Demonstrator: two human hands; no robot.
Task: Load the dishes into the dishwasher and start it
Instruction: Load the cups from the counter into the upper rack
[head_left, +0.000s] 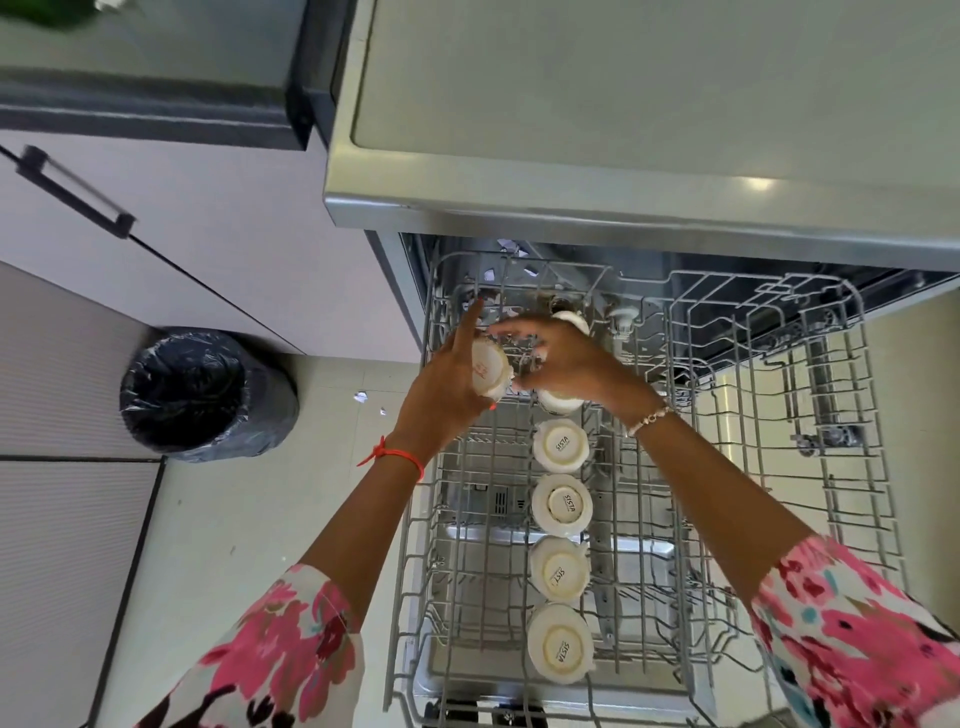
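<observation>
Far left: cabinet (171, 249) w/ a black handle (72, 192), and below it on the floor (218, 519) a bin (208, 397) w/ a black liner; what's inside can't be made out. A paper scrap (361, 397) lies on the tiles btw. bin and dishwasher (623, 130). The dishwasher is open, its grey wire rack (852, 467) pulled out over the door (737, 431), which shows through the wires. The left hand (441, 389), red thread at the wrist, hangs over the rack's left rear part and grasps a white cup (488, 374) sideways, base toward the camera, red print on it; thumb and lower fingers wrap it while the index finger sticks out straight toward the back of the rack. That cup is above the wires, not set down. Just beside it, the right hand (566, 364), bead bracelet at the wrist, reaches in w/ fingers spread and bent, tips near the held cup; can't tell if it grasps anything. Under its palm sits a second cup (558, 406), mostly hidden, and past its knuckles a white piece (571, 319) too covered to name. In the rack, running from the hands toward the front, a row of cups (562, 505) stands upside down, four of them, one behind the other, each base up w/ printed lettering. Floral sleeves (291, 649) cover both forearms at btm.
</observation>
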